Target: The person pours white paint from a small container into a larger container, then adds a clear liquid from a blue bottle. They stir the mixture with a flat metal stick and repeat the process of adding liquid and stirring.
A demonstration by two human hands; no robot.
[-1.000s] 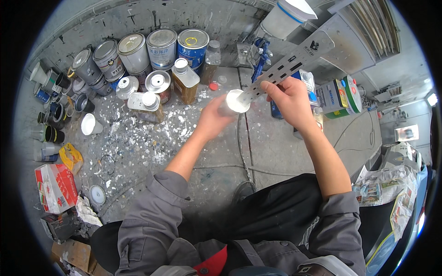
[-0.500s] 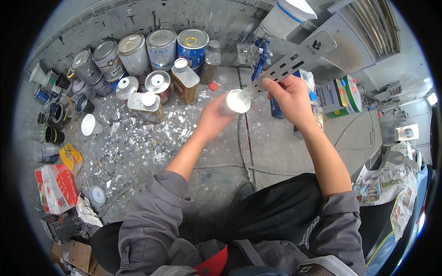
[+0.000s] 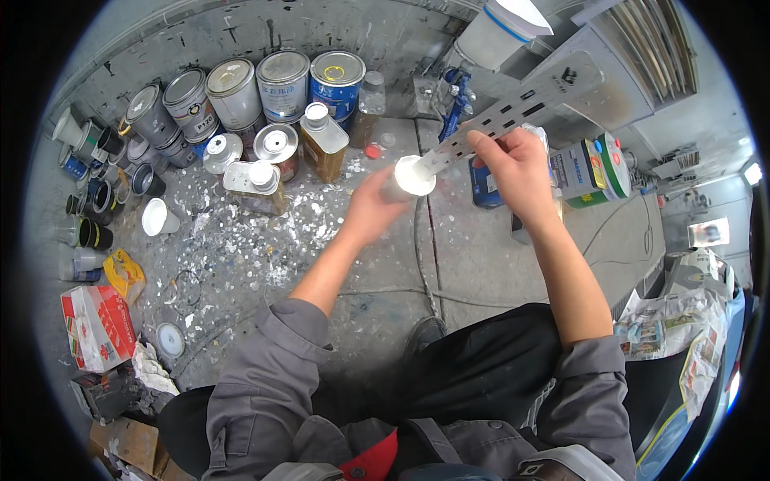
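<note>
My left hand [image 3: 374, 207] is wrapped round a cup [image 3: 411, 176] with white contents, held above the speckled floor near the middle of the view. My right hand [image 3: 515, 168] grips a long flat metal strip [image 3: 525, 104] with dark slots between thumb and fingers. The strip slants down leftward, its lower end inside the cup. Behind my right hand are a blue tin [image 3: 484, 186] and a green-and-white container [image 3: 612, 167]. Up and back stands a blue spray gun [image 3: 457, 103] under a white cup [image 3: 493, 36].
Paint cans [image 3: 281, 84] line the back wall, with metal bottles [image 3: 321, 146] before them. Stacked cups [image 3: 96, 208], a red-and-white box [image 3: 97, 327] and a yellow bag [image 3: 122, 276] are on the left. A hose [image 3: 418, 248] crosses the floor [image 3: 369, 313]. Crumpled newspaper [image 3: 670, 321] lies at right.
My right hand and the metal strip have shifted a little to the right. My left hand and the cup have stayed almost still.
</note>
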